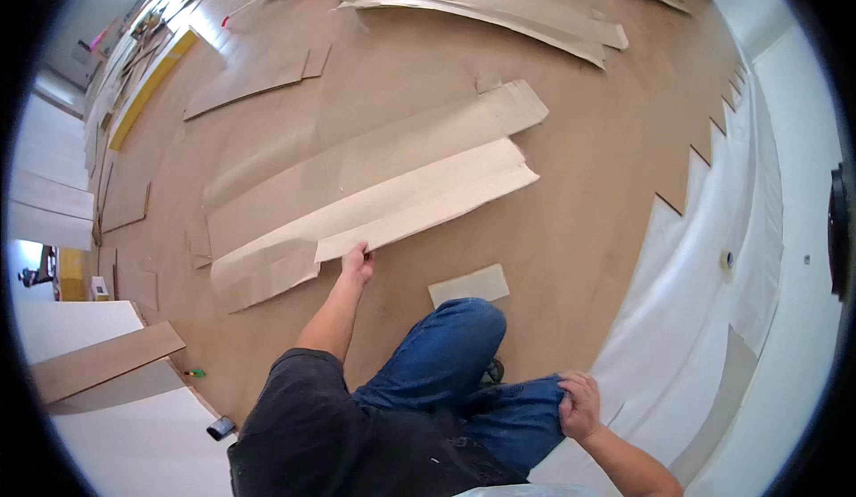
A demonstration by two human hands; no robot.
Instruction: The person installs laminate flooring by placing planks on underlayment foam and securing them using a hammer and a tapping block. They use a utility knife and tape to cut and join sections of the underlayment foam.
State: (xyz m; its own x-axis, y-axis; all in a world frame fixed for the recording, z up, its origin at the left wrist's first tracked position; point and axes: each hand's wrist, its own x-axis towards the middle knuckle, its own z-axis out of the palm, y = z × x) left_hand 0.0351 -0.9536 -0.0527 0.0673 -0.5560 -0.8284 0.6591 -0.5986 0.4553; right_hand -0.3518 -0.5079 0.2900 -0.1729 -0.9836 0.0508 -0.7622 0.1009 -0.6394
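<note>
A long tan cardboard sheet (419,201) lies on the wood-look floor in front of me, with a lengthwise fold and torn ends. My left hand (359,263) pinches its near edge, thumb on top and the fingers partly hidden beneath. My right hand (580,405) rests over my bent right knee in blue jeans (526,412), its fingers draped across the cloth and holding no object. Between the sheet and my other knee lies a small pale rectangular piece (469,286).
More cardboard (481,16) lies at the far side. Loose floor planks (254,82) sit at the far left, and another plank (107,363) rests at the near left. To the right, white underlay sheeting (678,319) borders the stepped floor edge, with a tape roll (728,260) on it.
</note>
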